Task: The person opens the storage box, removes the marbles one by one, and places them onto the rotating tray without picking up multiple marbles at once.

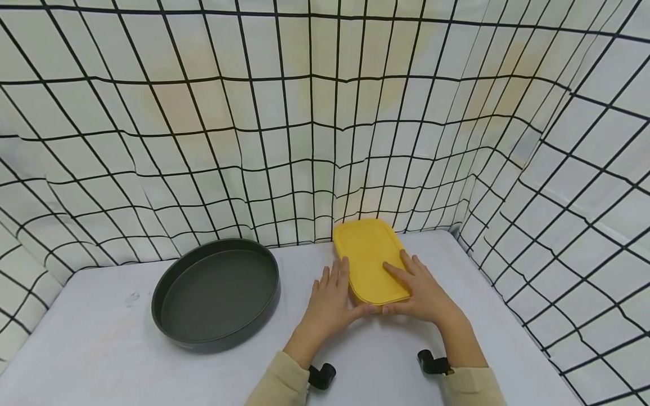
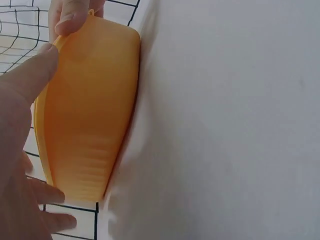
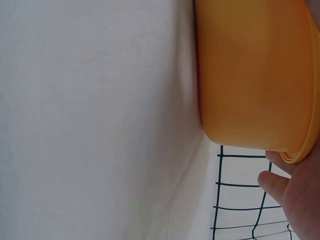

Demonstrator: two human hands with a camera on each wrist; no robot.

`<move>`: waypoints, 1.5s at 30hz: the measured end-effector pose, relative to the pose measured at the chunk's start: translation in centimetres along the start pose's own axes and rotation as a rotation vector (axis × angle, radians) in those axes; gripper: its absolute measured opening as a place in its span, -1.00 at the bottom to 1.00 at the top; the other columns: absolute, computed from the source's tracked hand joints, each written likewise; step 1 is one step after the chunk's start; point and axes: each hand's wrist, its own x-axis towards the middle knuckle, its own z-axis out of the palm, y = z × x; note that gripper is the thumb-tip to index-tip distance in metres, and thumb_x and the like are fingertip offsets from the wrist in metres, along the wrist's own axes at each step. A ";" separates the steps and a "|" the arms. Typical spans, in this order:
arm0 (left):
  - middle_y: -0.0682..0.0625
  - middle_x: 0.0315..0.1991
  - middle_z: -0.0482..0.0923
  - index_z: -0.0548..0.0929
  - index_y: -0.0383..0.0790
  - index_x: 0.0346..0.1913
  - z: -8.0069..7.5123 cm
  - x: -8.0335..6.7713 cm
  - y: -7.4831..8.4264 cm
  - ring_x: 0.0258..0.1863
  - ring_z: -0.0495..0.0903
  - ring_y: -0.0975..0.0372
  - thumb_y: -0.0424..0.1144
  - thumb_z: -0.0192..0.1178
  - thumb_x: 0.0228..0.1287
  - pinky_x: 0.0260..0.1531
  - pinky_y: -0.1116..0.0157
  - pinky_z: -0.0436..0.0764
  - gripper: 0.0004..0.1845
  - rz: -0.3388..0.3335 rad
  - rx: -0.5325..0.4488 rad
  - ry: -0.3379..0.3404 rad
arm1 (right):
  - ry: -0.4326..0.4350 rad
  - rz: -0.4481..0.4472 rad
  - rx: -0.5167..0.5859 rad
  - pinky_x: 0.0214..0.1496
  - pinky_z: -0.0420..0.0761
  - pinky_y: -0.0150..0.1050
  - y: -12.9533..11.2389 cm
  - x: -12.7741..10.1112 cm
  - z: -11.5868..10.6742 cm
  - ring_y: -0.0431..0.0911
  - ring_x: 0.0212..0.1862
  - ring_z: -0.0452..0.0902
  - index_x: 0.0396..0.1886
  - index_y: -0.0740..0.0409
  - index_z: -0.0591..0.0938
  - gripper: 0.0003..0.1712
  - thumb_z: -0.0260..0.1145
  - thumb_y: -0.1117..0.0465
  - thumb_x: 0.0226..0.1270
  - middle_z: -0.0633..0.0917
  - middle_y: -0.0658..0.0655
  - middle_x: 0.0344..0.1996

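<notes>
Fingers spread wide, fairly straight: my left hand [image 1: 329,296] and right hand [image 1: 425,288] touch yellow box [image 2: 90,115], sitting on white table [image 1: 101,316]. Lid [image 1: 373,259] already on; fully seated, can't tell. Dark pan [image 1: 215,296] well apart leftward, untouched.

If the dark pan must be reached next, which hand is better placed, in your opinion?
Probably the left hand: it touches the box on the side nearer the pan. The right hand is farther off, with the left in between.
</notes>
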 end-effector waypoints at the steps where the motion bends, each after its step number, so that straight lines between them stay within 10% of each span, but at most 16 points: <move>1: -0.36 0.56 -0.07 -0.12 -0.25 0.60 0.1 0.0 -0.1 0.52 -0.04 -0.30 0.62 0.04 0.06 0.39 -0.32 0.12 0.30 -0.028 -0.012 -0.004 | -0.001 0.002 0.002 0.39 0.16 0.45 0.0 -0.1 0.0 0.33 0.57 -0.16 0.49 -0.33 0.33 0.25 0.36 -0.66 -0.29 -0.02 0.20 0.60; 12: -0.39 0.54 -0.07 -0.04 -0.29 0.59 0.8 0.0 -0.3 0.51 -0.18 -0.36 0.66 0.12 -0.09 0.37 -0.42 -0.12 0.39 -0.127 -0.018 -0.095 | 0.042 -0.040 -0.079 0.51 -0.18 0.38 -0.3 -0.3 -0.1 0.35 0.57 -0.30 0.51 -0.30 0.32 0.32 0.34 -0.70 -0.35 0.03 0.24 0.58; 23: -0.44 0.53 -0.06 -0.05 -0.34 0.57 1.4 0.0 -0.3 0.50 -0.16 -0.38 0.67 0.06 -0.04 0.36 -0.44 -0.12 0.38 -0.126 -0.042 -0.094 | -0.016 0.002 -0.032 0.32 0.28 0.44 -0.4 -0.3 0.2 0.36 0.55 -0.14 0.46 -0.49 0.34 0.18 0.27 -0.71 -0.28 0.08 0.07 0.59; 45: -0.33 0.51 0.13 0.02 -0.15 0.60 0.8 0.6 -0.3 0.48 -0.01 -0.37 0.72 -0.07 -0.04 0.20 -0.59 -0.07 0.31 -0.159 0.094 -0.099 | 0.074 -0.176 -0.063 0.56 -0.06 0.24 -1.5 0.6 -1.4 0.19 0.59 -0.09 0.45 -0.39 0.38 -0.06 0.34 -0.48 0.04 0.27 0.03 0.52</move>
